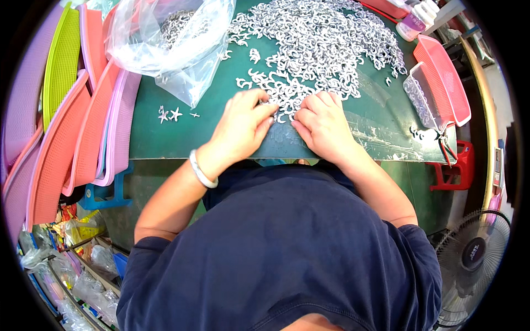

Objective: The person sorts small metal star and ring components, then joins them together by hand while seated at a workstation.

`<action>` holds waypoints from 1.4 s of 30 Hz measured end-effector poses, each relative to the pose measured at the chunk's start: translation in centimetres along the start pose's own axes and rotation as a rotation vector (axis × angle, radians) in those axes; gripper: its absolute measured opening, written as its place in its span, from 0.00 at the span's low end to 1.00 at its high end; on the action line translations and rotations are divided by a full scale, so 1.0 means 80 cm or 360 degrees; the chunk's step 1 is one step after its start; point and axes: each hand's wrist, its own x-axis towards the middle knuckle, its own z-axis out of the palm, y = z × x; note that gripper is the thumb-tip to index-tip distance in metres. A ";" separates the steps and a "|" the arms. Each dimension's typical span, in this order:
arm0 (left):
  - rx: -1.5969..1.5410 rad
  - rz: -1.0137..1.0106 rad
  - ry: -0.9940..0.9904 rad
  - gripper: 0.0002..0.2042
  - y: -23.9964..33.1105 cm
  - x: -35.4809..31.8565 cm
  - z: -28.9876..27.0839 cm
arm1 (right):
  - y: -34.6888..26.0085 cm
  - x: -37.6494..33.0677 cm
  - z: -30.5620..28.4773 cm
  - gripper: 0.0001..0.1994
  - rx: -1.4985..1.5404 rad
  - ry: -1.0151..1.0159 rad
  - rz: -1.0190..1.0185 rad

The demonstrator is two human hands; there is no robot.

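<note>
A broad heap of small silver hook-shaped metal pieces spreads over the green table. At its near edge my left hand is closed, thumb and fingers bent together among the pieces. Opposite it, my right hand is curled, its fingertips against the same part of the heap. What either hand pinches is hidden or too small to make out. A few loose pieces lie in the gap between the hands. Left of my left hand are small silver star-shaped pieces.
An open clear plastic bag holds more metal pieces at the back left. Stacked pink, purple and green plastic baskets line the left side. On the right are pink baskets, a white bottle, a red stool and a fan.
</note>
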 end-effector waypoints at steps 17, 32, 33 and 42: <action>0.0113 -0.0051 -0.0079 0.12 0.009 0.007 0.005 | 0.053 0.004 -0.027 0.07 0.0009 0.0127 0.0211; -0.0284 -0.0219 0.0288 0.08 0.005 -0.021 0.005 | 0.059 0.058 -0.002 0.06 -0.0059 -0.0139 0.0110; -0.0300 -0.0228 0.0301 0.08 0.005 -0.022 0.004 | 0.061 0.059 -0.002 0.06 -0.0047 -0.0153 0.0108; -0.0391 -0.0256 0.0369 0.08 0.003 -0.019 0.004 | 0.062 0.060 -0.010 0.02 0.0370 -0.0095 0.0252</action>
